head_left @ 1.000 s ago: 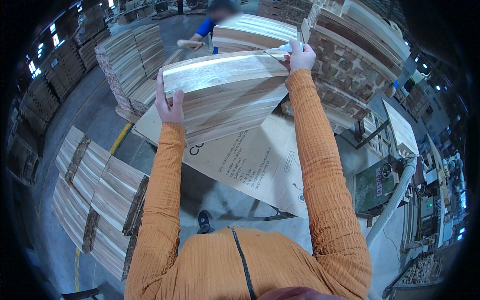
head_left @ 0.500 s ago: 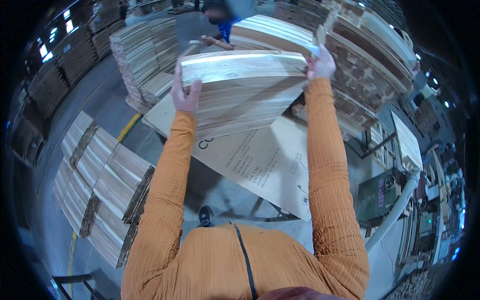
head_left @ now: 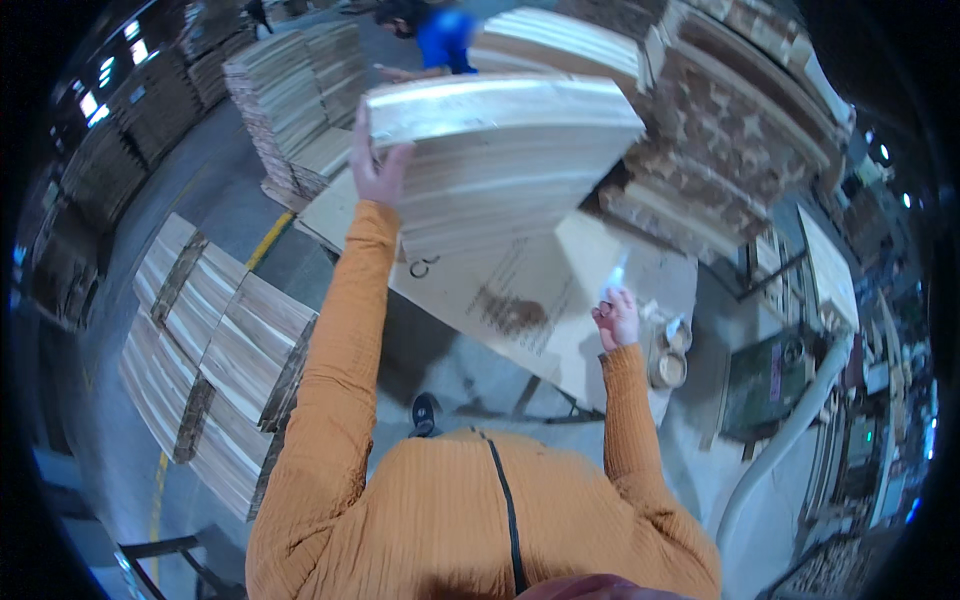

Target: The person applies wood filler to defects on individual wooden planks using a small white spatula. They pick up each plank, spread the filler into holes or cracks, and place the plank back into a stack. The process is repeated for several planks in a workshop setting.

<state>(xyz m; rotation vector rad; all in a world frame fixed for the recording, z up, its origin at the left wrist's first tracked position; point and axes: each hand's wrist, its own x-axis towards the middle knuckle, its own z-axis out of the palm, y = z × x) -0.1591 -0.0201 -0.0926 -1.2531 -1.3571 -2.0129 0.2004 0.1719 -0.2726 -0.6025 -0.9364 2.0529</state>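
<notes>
My left hand grips the left end of a thick wooden panel, thumb on the near face and fingers round the end. The panel stands tilted above a table covered with a printed cardboard sheet, its bright long edge upward. Away from the panel, over the right part of the sheet, my right hand is closed round a small, pale, thin tool, blurred by motion. Close to that hand stand a round pot and a second small container with brownish contents.
Low stacked boards lie on the floor at left. Tall board stacks stand at far left and right. A person in blue is beyond the panel. A green machine with a pale hose stands right.
My right hand has let go of the panel's right end and come down and nearer, carrying the pale tool. My left hand stays on the panel. The person in blue has shifted slightly.
</notes>
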